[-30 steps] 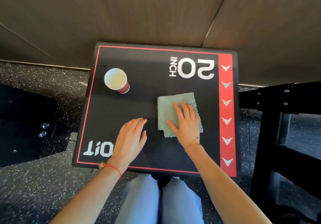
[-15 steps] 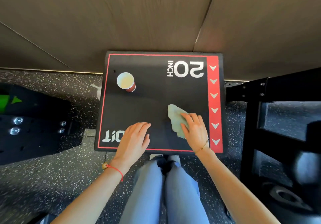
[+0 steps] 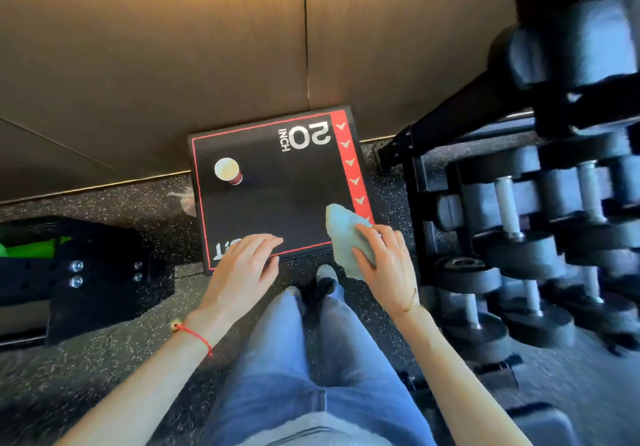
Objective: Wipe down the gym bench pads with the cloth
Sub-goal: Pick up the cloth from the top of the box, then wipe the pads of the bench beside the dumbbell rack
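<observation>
Head view: right hand grip curled around cloth, left hand flat, fingers straight, on black pad.

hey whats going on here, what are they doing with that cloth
A person stands over a black padded box marked "20 INCH". Their right hand grips a pale green cloth at the box's near right corner, the cloth hanging past the edge. Their left hand rests flat on the near edge. A paper cup stands upright on the far left of the top. A dumbbell rack stands to the right.
</observation>
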### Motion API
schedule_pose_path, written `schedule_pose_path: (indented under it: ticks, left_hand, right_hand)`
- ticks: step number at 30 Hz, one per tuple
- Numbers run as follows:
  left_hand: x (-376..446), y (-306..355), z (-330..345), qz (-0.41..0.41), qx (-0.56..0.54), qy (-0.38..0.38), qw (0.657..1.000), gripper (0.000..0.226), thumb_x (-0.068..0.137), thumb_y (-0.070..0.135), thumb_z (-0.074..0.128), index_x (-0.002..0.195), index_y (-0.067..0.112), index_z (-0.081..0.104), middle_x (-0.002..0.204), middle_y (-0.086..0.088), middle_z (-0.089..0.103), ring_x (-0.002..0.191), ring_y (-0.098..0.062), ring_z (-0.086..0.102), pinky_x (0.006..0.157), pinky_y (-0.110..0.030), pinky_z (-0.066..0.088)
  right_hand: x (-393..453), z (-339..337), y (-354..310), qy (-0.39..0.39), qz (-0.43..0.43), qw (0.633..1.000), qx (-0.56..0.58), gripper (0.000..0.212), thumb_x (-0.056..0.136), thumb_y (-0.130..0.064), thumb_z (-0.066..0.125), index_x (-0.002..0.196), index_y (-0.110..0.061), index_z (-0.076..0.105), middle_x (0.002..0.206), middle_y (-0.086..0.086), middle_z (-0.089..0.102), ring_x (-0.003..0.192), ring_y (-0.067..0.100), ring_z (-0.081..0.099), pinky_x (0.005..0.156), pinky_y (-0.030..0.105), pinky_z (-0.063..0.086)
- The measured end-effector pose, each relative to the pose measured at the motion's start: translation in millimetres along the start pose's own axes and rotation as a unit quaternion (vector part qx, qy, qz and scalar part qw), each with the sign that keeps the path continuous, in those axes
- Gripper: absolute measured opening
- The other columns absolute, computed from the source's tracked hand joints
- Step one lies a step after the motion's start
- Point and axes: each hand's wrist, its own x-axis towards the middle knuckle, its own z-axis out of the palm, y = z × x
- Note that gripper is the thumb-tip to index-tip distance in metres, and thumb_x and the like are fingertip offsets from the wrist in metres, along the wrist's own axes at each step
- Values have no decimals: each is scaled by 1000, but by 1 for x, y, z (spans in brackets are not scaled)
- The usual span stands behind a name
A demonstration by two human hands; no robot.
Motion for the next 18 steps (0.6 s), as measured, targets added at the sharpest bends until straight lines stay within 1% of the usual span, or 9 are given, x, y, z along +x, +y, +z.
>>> schedule_pose_path:
  ticks: [2,4,8,10,12,14,16,18]
  left_hand:
    - [-9,9,-12,27,-3,-8,1000,39,92,29,40,118,13,65,116,0,66,110,-18,61,98,-32,44]
    - [-17,14,-22,54,-8,-9,998,40,92,30,40,117,13,66,115,0,67,111,-17,60,97,-33,45]
    - [-31,22,-40,107,-11,-7,994,35,91,26,45,115,13,67,114,-1,68,109,-17,61,95,-36,47]
    - [-39,25,-46,136,-6,-15,991,28,92,21,55,116,14,66,116,-1,67,109,-17,60,97,-35,46]
    - [-48,30,-51,157,-3,-31,987,28,91,17,61,118,15,65,118,0,66,111,-17,59,99,-33,44]
    - [-57,40,-53,183,-5,-48,982,28,90,16,63,118,17,65,117,1,66,107,-17,60,99,-32,42]
    - [-66,51,-52,219,-5,-63,974,27,89,15,64,116,18,65,114,1,66,99,-16,61,96,-28,39]
    - [-73,65,-49,262,-1,-78,962,26,89,16,64,115,18,65,114,1,67,99,-15,61,95,-25,37]
  right_hand:
    - [-26,-13,-8,14,20,1000,-1,39,91,-28,57,128,-14,57,113,6,57,93,27,50,87,40,45]
    - [-52,-20,-16,38,46,998,0,39,91,-24,62,128,-14,57,113,6,57,94,27,50,88,38,44]
    - [-105,-21,-36,98,99,990,-1,37,92,-24,64,128,-14,58,111,6,57,92,26,50,86,36,44]
    - [-133,-19,-49,133,128,983,-2,38,92,-22,65,128,-14,58,110,6,57,92,26,49,86,33,43]
    - [-163,-17,-62,163,159,974,2,38,92,-21,65,128,-13,59,111,7,57,93,26,49,87,32,42]
    - [-192,-15,-73,191,192,963,10,39,91,-19,66,129,-13,59,111,7,57,93,26,49,88,31,42]
    - [-223,-16,-82,213,226,950,14,40,91,-20,66,130,-15,59,111,7,56,95,25,49,89,29,41]
    - [-254,-19,-90,230,261,937,10,39,92,-22,64,130,-15,58,111,6,56,96,24,48,89,28,41]
